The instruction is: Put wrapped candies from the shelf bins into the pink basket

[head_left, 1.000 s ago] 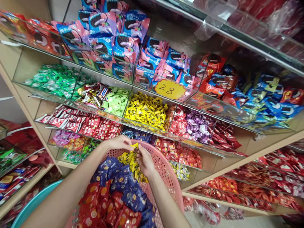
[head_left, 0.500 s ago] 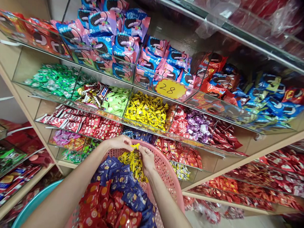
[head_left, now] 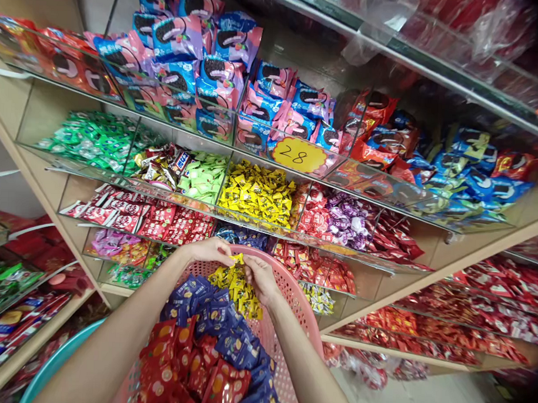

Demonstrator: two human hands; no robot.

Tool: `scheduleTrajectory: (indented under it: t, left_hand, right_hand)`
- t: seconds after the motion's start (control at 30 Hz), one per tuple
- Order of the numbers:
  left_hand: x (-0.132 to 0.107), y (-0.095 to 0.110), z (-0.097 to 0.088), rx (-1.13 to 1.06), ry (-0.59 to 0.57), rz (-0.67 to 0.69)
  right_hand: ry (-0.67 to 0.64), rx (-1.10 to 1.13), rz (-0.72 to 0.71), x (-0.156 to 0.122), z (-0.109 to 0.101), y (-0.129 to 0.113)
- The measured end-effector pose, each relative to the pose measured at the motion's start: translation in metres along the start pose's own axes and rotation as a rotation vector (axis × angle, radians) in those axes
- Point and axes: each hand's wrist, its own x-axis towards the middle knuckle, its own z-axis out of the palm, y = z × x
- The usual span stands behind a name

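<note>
My left hand and my right hand meet over the far side of a pink plastic basket. Their fingertips pinch a small yellow-wrapped candy between them. Just below lie more yellow candies in the basket, close to my right hand. Dark blue packets fill the middle of the basket. Red packets with orange fruit prints are heaped at its near side. Both forearms reach across the basket's sides, hiding parts of its rim.
A shelf rack with clear bins stands ahead, holding yellow candies, green packets and blue-pink cookie packs. A yellow price tag reads 28. A teal tub sits at lower left. More red packets line shelves at right.
The view has shifted slightly, so the shelves appear a little further left. Both hands stay together at the yellow candy, with only slight movement.
</note>
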Motion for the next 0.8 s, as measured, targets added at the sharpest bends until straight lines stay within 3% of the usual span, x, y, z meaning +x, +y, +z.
scheduleTrajectory:
  t: [0.23,0.6,0.8]
  left_hand:
    - [0.002,-0.003,0.000,0.005,-0.016,0.008]
    - [0.003,-0.002,0.001,-0.147,-0.058,0.019]
    - [-0.002,0.007,0.000,-0.065,-0.031,-0.005]
  right_hand:
    - [-0.083,0.026,0.077,0.004,-0.001,-0.005]
    - [-0.073,-0.227,-0.267,-0.024,-0.022,-0.012]
    - [-0.125,-0.389,-0.297,-0.036,-0.036,-0.008]
